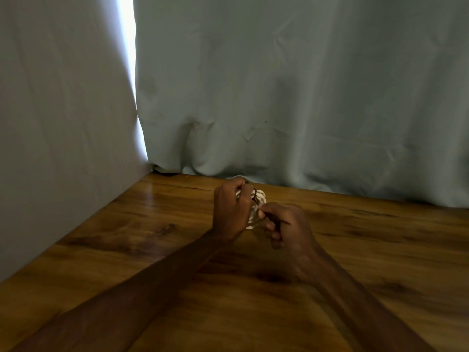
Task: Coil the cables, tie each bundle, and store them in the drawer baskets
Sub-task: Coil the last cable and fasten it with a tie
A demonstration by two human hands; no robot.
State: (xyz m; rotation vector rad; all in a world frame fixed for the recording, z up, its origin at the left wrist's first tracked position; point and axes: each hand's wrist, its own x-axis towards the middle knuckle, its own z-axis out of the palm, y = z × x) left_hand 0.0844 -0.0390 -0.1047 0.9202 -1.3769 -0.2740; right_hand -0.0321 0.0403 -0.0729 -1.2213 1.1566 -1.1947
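A small coil of white cable (259,196) is held just above the wooden table (127,224), near its far edge. My left hand (232,209) grips the coil, its fingers curled round the bundle. A thin dark tie (254,193) loops over the top of the coil. My right hand (284,224) pinches the other end of the dark tie beside the coil, its lower fingers curled. Most of the coil is hidden behind both hands. No drawer or basket is in view.
Pale grey-green curtains (304,97) hang right behind the table's far edge and along its left side (50,123). A bright gap (129,59) shows where they meet. Both forearms stretch across the tabletop from the near edge.
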